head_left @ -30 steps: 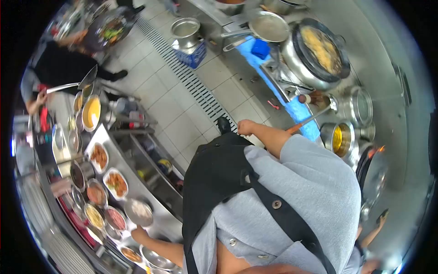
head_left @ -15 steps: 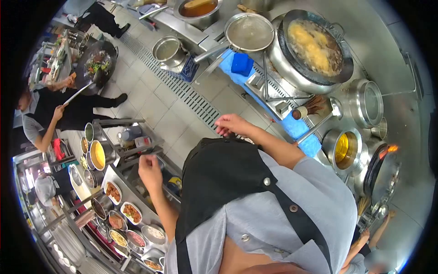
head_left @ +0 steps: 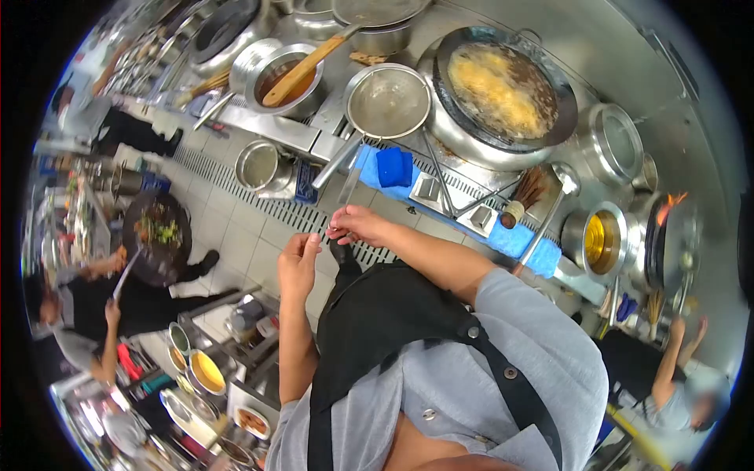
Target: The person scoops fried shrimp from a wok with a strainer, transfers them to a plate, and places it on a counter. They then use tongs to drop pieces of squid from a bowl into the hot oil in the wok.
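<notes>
My left hand [head_left: 298,263] and my right hand [head_left: 357,225] are raised together in front of my black apron [head_left: 377,314], fingertips almost touching. Both have their fingers pinched closed; I cannot make out anything between them. They hover over the tiled floor and the drain grate [head_left: 259,200], just short of the steel cooking line. Nearest to the right hand are a blue cloth [head_left: 393,166] and the long handle of a round steel strainer [head_left: 387,102].
A big wok [head_left: 503,86] of yellow frying food sits at the back, next to a pot with a wooden spoon [head_left: 287,78]. To the right are a ladle [head_left: 567,182], an oil pot [head_left: 598,239] and a flaming wok [head_left: 667,243]. A co-worker tosses a dark wok [head_left: 157,231] at left; ingredient bowls [head_left: 204,369] below.
My view has swung toward the stoves. My left hand rose from the ingredient bowls at lower left to meet my right hand, which shifted slightly left.
</notes>
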Action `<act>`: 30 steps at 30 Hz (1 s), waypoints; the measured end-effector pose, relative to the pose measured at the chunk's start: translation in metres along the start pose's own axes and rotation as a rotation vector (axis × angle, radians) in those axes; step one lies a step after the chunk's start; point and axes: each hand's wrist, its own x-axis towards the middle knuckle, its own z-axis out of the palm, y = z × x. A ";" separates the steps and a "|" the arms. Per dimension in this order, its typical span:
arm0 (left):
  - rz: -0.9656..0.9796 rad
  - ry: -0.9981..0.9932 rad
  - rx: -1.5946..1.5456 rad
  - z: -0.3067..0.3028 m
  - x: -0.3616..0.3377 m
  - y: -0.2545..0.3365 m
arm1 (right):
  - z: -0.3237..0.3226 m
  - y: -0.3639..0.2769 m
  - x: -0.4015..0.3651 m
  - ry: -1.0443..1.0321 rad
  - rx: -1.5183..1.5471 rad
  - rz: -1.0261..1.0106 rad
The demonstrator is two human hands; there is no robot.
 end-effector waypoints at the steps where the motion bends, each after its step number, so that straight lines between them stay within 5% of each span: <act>1: 0.036 -0.042 0.008 -0.004 0.015 -0.004 | 0.002 -0.003 0.008 0.003 0.035 -0.033; 5: 0.030 -0.264 -0.007 -0.035 0.079 -0.039 | 0.031 -0.031 -0.007 0.012 0.288 -0.098; 10: 0.003 -0.472 -0.193 -0.076 0.150 -0.043 | 0.062 -0.068 -0.073 0.404 0.456 -0.258; 17: -0.223 -0.692 -0.961 -0.074 0.281 0.063 | 0.104 -0.051 -0.078 0.731 0.391 -0.337; 21: -0.214 -0.885 -0.961 -0.036 0.353 0.131 | 0.128 -0.051 -0.109 0.749 0.326 -0.412; 25: -0.305 -1.100 -0.907 -0.003 0.405 0.127 | 0.144 -0.048 -0.164 0.706 0.293 -0.506; 27: -0.297 -0.967 -0.848 -0.006 0.365 0.158 | 0.145 -0.042 -0.189 0.660 0.303 -0.597; 30: -0.017 -0.821 -0.601 0.011 0.344 0.179 | 0.135 -0.024 -0.209 0.730 0.302 -0.748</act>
